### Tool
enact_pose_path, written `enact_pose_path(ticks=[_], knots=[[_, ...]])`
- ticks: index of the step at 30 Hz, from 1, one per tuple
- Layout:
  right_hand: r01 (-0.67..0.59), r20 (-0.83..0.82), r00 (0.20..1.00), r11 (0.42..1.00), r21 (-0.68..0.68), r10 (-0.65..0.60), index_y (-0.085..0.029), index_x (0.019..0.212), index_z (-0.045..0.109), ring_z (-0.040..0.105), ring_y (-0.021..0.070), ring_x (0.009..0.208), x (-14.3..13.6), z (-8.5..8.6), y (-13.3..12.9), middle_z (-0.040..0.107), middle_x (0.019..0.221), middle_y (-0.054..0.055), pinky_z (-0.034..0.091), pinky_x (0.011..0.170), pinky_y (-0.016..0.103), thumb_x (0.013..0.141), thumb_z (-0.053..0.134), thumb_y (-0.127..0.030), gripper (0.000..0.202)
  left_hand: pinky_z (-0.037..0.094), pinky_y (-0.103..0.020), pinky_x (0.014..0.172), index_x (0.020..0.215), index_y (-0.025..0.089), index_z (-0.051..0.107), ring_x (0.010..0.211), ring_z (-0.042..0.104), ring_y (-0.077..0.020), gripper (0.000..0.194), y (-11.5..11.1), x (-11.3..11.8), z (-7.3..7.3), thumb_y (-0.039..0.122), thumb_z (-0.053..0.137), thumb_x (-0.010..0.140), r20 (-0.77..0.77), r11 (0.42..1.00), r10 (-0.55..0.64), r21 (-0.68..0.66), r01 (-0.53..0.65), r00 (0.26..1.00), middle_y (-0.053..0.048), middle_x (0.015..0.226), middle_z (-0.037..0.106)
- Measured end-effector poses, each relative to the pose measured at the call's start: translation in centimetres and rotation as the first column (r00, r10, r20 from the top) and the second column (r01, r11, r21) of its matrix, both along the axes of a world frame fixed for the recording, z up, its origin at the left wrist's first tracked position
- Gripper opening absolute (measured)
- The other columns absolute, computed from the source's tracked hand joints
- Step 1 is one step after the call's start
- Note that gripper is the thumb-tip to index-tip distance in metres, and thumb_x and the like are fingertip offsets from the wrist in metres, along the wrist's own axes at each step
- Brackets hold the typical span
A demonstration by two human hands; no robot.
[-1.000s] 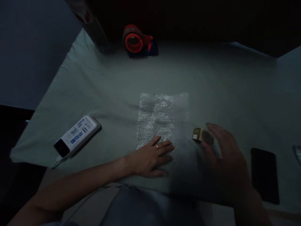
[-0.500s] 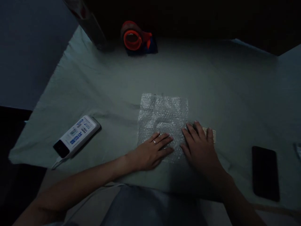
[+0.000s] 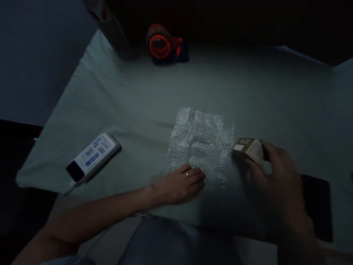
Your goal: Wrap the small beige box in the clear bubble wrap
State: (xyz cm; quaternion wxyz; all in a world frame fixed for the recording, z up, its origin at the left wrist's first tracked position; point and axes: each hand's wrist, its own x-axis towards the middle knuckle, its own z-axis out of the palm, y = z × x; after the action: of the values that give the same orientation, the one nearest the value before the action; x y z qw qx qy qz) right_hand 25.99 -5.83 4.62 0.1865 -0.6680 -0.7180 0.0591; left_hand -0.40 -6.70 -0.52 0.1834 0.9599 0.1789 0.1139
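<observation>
The right hand (image 3: pixel 285 180) has its grip around a small gold cardboard box (image 3: pixel 249 149); beside that grip, the flat, empty left hand (image 3: pixel 179 186) likely steadies the clear bubble-wrap sheet (image 3: pixel 204 136).

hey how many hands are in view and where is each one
2: the left hand lies on the bubble wrap, and the right hand holds a small box near the bubble wrap's right edge.

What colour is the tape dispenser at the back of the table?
Bright orange-red and dark blue; the head view shows the tape dispenser best.
</observation>
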Motion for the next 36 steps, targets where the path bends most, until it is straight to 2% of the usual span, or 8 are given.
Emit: enact_pose_path(ticks=[2,4,7,12,26,31,34,36], knots=[[-0.103,-0.044,0.993,0.993,0.065,0.106,-0.015,0.130,0.046,0.059,0.0284,0.107,-2.0,0.6,0.7,0.060,0.117,0.015,0.051,0.088,0.043,0.087,0.054,-0.034,0.048,0.041,-0.036,0.095,0.114,0.014,0.057,0.117,0.050,-0.0224,0.027,0.0,0.4,-0.1,0.027,0.041,0.096,0.006,1.000,0.023,0.019,-0.023,1.000,-0.009,0.125,0.058],[-0.270,-0.081,0.960,0.963,-0.012,0.268,-0.016,0.130,0.044,0.057,0.0273,0.111,-3.9,0.5,1.5,0.059,0.119,0.014,0.050,0.091,0.043,0.088,0.051,-0.029,0.045,0.042,-0.036,0.093,0.113,0.014,0.057,0.116,0.051,-0.0222,0.025,0.0,0.7,-0.2,0.024,0.042,0.096,0.010,0.999,0.035,0.037,-0.035,0.999,-0.009,0.124,0.059],[-0.375,-0.093,0.926,0.922,-0.097,0.367,-0.015,0.131,0.043,0.055,0.0270,0.115,-5.9,-0.7,2.5,0.058,0.123,0.015,0.048,0.094,0.043,0.089,0.049,-0.024,0.043,0.043,-0.035,0.090,0.113,0.014,0.057,0.113,0.053,-0.0224,0.024,0.0,1.2,-0.3,0.021,0.042,0.096,0.006,0.998,0.040,0.055,-0.040,0.999,-0.009,0.120,0.060],[-0.416,-0.076,0.909,0.887,-0.203,0.409,-0.015,0.132,0.043,0.054,0.0264,0.115,-6.9,-2.5,3.2,0.057,0.126,0.014,0.049,0.093,0.042,0.088,0.047,-0.019,0.044,0.042,-0.035,0.087,0.110,0.014,0.058,0.112,0.053,-0.0225,0.023,0.0,1.4,0.0,0.019,0.040,0.096,-0.030,0.999,0.040,0.024,-0.039,0.999,-0.010,0.117,0.061],[-0.424,-0.120,0.905,0.890,-0.169,0.408,-0.015,0.138,0.033,0.049,0.0267,0.123,-6.6,-2.9,3.1,0.050,0.134,0.016,0.047,0.096,0.043,0.088,0.051,-0.023,0.054,0.042,-0.039,0.095,0.122,0.010,0.050,0.115,0.047,-0.0265,0.034,0.0,1.2,0.8,0.017,0.046,0.089,-0.038,0.989,0.047,-0.138,-0.052,0.998,-0.013,0.121,0.055],[-0.389,-0.155,0.917,0.910,-0.145,0.368,-0.016,0.114,0.049,0.060,0.0253,0.103,-4.9,-1.5,1.4,0.061,0.110,0.014,0.052,0.083,0.039,0.087,0.053,-0.034,0.032,0.045,-0.043,0.091,0.115,0.009,0.051,0.108,0.048,-0.0283,0.036,-0.3,0.0,2.3,0.013,0.053,0.079,-0.186,0.947,0.227,-0.188,-0.262,0.956,-0.016,0.116,0.054],[-0.494,-0.172,0.869,0.825,-0.275,0.464,-0.018,0.099,0.055,0.064,0.0219,0.084,-4.2,0.3,-0.3,0.066,0.094,0.008,0.052,0.073,0.036,0.085,0.056,-0.042,0.028,0.049,-0.039,0.083,0.091,0.012,0.057,0.093,0.052,-0.0242,0.011,0.1,-0.4,3.8,0.016,0.052,0.083,-0.209,0.906,0.316,-0.223,-0.359,0.926,-0.011,0.100,0.058],[-0.515,-0.180,0.857,0.789,-0.335,0.483,-0.019,0.098,0.056,0.063,0.0227,0.084,-4.1,1.4,-1.0,0.066,0.095,0.008,0.051,0.074,0.037,0.079,0.062,-0.046,0.034,0.050,-0.037,0.079,0.087,0.013,0.057,0.089,0.053,-0.0221,0.009,0.9,-0.5,5.0,0.016,0.050,0.084,-0.184,0.889,0.344,-0.252,-0.382,0.921,-0.009,0.094,0.058]])
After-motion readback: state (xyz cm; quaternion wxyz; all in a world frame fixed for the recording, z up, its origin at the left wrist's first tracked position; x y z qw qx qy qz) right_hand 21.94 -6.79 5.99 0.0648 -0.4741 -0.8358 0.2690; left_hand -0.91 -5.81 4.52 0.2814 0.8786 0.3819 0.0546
